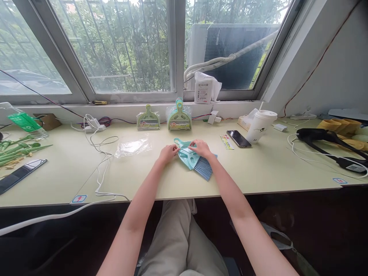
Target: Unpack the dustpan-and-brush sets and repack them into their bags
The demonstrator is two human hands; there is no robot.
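Observation:
A small teal dustpan [187, 157] with a blue-bristled brush [204, 169] nested in it lies on the pale table [258, 172] in front of me. My left hand [167, 153] pinches the dustpan's left edge near the handle. My right hand [201, 148] rests on top of the set at its upper right, fingers curled over it. An empty clear plastic bag [132, 147] lies just left of my hands.
Two bagged green dustpan sets [148, 119] [179, 118] lean against the window ledge. A phone [238, 138] and a white lidded cup [260, 125] stand to the right, black hangers [324, 138] beyond them. White cables [100, 161] and green plastic pieces [17, 151] lie left.

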